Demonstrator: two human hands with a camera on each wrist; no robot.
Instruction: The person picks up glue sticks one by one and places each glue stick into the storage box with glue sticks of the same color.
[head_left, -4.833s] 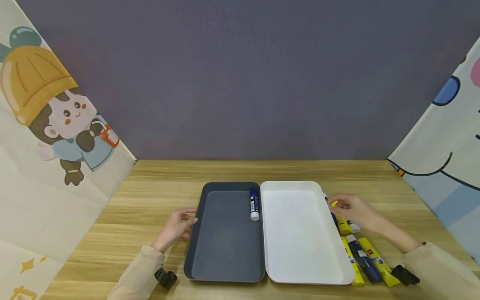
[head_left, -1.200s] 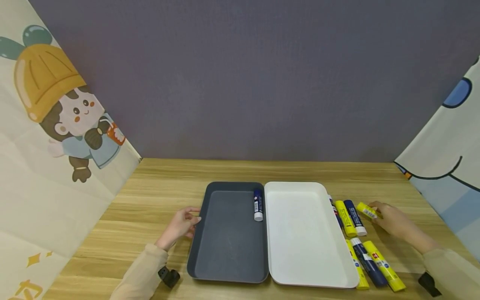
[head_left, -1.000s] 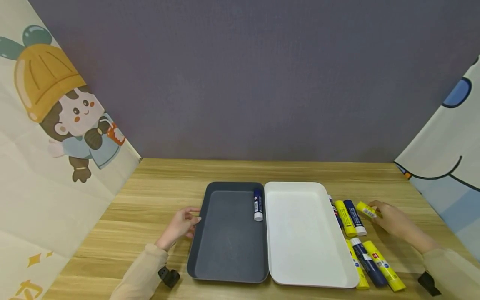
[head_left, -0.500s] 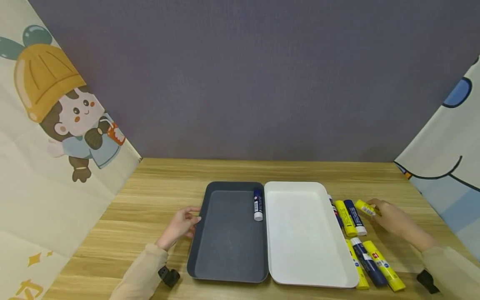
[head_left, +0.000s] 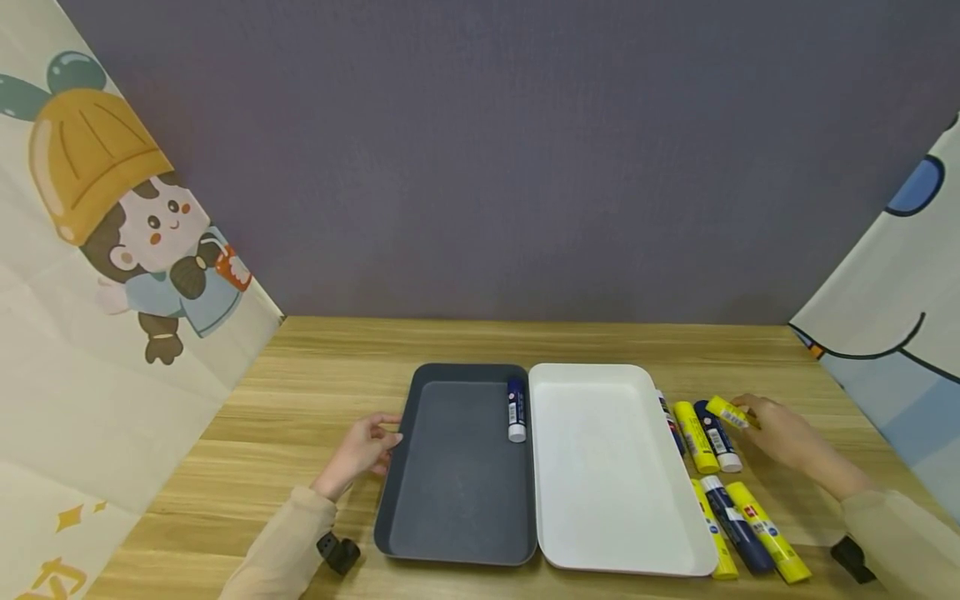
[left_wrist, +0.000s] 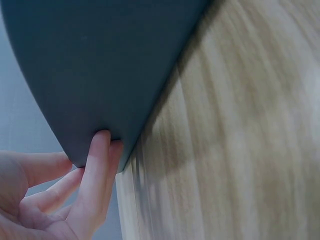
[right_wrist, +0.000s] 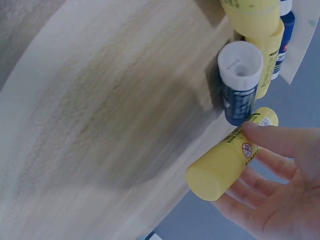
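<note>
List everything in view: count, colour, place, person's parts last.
Table: one, wood-coloured, underneath
Panel: one, greyish purple, behind table
Cartoon sheets: two, mostly pale, either side
Dark tray: one, grey, mid-table
White tray: one, white, right of dark tray
Tray tube: one, navy and white, inside dark tray
Navy tubes: three, navy and white, right of white tray
Yellow tubes: three, yellow, beside navy tubes
Held tube: one, yellow, in right hand
Wrist devices: two, black, one each side
Sleeves: two, beige, left and right
Left hand: one, bare, on dark tray's edge
Right hand: one, bare, pinching held tube
</note>
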